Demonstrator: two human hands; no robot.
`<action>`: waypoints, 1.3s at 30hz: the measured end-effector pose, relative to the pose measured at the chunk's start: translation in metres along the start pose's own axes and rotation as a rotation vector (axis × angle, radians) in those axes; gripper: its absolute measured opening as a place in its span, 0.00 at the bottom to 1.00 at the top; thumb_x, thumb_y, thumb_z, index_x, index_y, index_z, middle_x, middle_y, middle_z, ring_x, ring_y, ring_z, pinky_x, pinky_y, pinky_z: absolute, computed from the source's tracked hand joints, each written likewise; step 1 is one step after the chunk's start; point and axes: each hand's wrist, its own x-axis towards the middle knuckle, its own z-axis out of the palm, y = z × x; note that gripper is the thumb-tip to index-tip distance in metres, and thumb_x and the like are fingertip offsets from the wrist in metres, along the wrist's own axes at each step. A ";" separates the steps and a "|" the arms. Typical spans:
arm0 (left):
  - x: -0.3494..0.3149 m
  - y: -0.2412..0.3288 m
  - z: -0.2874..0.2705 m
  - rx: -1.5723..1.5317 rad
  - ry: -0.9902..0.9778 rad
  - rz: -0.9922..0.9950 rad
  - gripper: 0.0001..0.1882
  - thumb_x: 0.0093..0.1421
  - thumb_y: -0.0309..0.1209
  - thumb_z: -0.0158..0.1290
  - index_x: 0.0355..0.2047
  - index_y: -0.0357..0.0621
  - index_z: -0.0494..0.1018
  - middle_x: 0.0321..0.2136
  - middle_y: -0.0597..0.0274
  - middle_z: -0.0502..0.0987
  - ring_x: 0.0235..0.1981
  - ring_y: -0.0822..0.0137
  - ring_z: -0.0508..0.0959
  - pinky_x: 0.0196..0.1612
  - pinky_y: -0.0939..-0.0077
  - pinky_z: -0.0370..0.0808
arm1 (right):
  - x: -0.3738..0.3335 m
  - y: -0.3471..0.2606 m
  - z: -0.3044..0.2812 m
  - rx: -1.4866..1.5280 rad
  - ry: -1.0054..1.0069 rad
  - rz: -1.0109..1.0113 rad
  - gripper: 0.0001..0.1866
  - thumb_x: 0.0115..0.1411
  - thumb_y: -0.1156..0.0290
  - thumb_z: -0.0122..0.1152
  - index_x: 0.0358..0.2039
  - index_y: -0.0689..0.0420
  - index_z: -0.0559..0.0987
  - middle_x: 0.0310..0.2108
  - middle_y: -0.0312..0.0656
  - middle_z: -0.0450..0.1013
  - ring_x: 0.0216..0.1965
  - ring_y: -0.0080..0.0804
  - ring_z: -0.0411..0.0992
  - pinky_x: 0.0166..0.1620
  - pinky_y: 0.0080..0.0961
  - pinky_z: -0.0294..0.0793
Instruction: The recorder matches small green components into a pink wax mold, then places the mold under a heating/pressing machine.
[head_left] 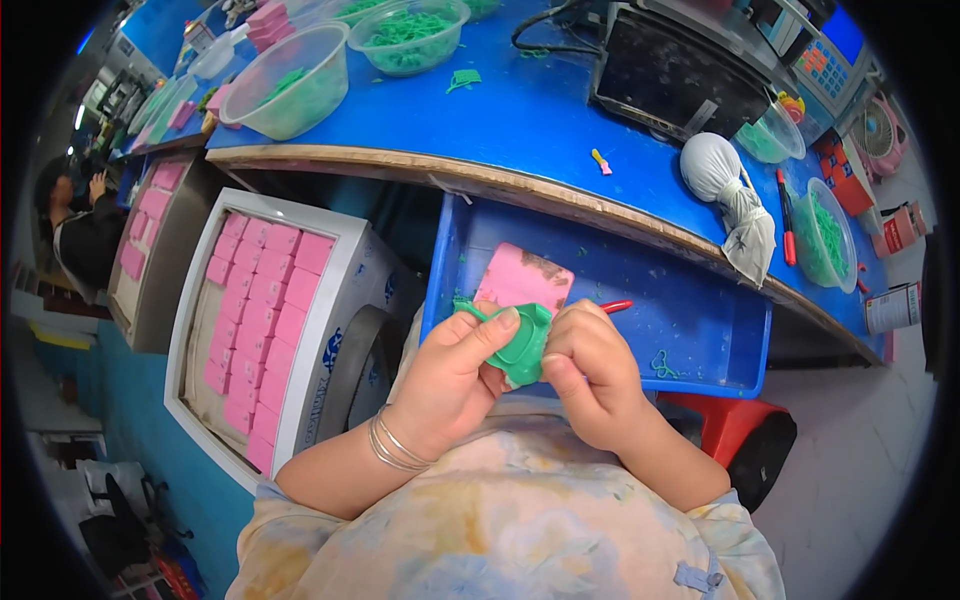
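Observation:
My left hand [455, 360] grips a green moulded piece [520, 345], smooth, with a curved raised rim, above the near side of a blue tray [735, 345]. My right hand [595, 375] is closed against the piece's right edge, thumb and fingers pressed together; what lies inside them is hidden. A red rod-like end [617, 306] shows just behind the right hand, and I cannot tell whether it is held or lies in the tray. Behind the hands, a pink block [527, 275] with brown stains rests in the tray. Thin green scraps [662, 365] lie on the tray's bottom.
To the left stands a white-framed case [180, 340] with rows of pink blocks [265, 290]. Clear bowls [320, 100] with green strips stand on the blue bench [540, 120]. A cloth-wrapped bundle [715, 170] and a red marker-like tool [788, 220] lie at right. A person [80, 230] sits far left.

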 end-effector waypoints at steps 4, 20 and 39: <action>-0.002 0.004 0.000 -0.018 -0.103 -0.021 0.08 0.60 0.35 0.49 0.31 0.45 0.67 0.23 0.67 0.70 0.25 0.76 0.68 0.25 0.80 0.64 | -0.009 0.000 0.005 0.392 0.070 0.262 0.08 0.59 0.70 0.50 0.24 0.59 0.70 0.23 0.37 0.65 0.26 0.28 0.62 0.33 0.24 0.61; 0.000 -0.003 -0.004 -0.102 -0.104 -0.012 0.12 0.59 0.33 0.50 0.41 0.41 0.69 0.33 0.63 0.75 0.32 0.73 0.74 0.35 0.78 0.72 | -0.008 -0.009 0.018 0.050 0.308 0.208 0.25 0.43 0.77 0.65 0.44 0.61 0.68 0.27 0.40 0.67 0.25 0.26 0.66 0.27 0.22 0.66; 0.001 -0.013 -0.006 -0.209 -0.092 -0.066 0.09 0.58 0.33 0.52 0.36 0.42 0.71 0.30 0.64 0.74 0.28 0.75 0.70 0.34 0.79 0.68 | -0.009 -0.005 0.019 -0.047 0.362 0.061 0.18 0.42 0.84 0.56 0.38 0.63 0.73 0.24 0.40 0.70 0.22 0.29 0.68 0.25 0.23 0.68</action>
